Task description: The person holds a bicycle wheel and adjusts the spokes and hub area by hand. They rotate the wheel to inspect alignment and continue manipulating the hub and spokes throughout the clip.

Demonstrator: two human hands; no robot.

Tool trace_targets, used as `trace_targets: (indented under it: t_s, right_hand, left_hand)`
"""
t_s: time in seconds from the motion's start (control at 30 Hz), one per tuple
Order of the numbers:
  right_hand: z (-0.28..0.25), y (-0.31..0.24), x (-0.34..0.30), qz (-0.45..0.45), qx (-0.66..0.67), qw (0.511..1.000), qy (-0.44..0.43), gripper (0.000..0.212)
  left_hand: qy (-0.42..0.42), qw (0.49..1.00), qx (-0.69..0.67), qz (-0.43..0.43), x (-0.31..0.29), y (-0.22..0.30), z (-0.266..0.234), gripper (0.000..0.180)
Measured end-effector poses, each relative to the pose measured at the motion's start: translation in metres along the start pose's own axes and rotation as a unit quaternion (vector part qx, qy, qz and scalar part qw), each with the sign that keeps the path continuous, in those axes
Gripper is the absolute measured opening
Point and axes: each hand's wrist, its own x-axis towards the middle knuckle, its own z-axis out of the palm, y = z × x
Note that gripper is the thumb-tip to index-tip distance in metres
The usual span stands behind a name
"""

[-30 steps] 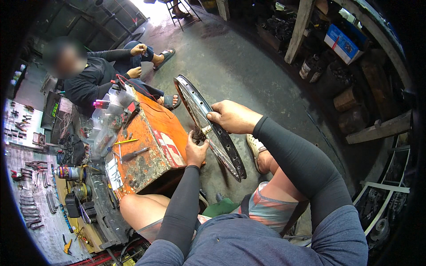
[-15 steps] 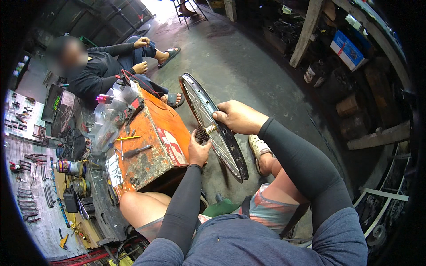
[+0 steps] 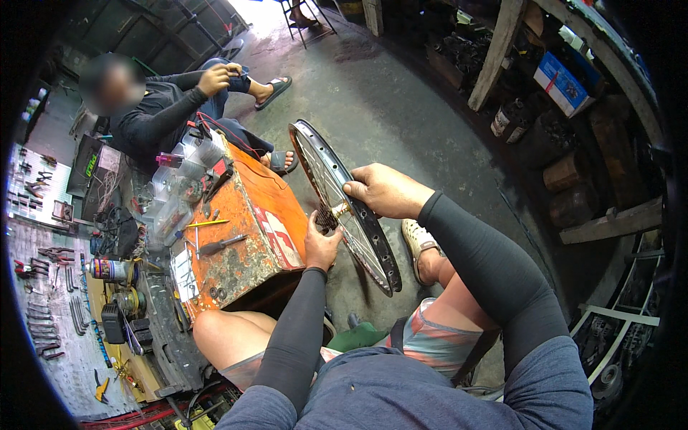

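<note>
Gripping spoked wheel by rim with right hand, closing thumb and fingers on it, partly hiding fingertips. Cupping dark sprocket cluster, beside hub, with left hand, half-curling thumb and fingers around it. Holding wheel tilted between both hands, ahead of knees, just right of orange box. Also showing dark-handled screwdriver on box top, plus seated co-worker, far left.
</note>
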Motion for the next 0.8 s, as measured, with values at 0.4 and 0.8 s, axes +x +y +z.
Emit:
trace_targets:
  t_s: [0.4, 0.8]
  right_hand:
    - [-0.002, 0.0, -0.002, 0.003, 0.005, 1.0, 0.006, 0.041]
    - [0.0, 0.004, 0.0, -0.005, -0.002, 1.0, 0.002, 0.042]
  left_hand:
    - [-0.002, 0.999, -0.038, -0.012, 0.001, -0.008, 0.005, 0.09]
    - [-0.002, 0.999, -0.026, -0.018, -0.005, 0.007, 0.003, 0.09]
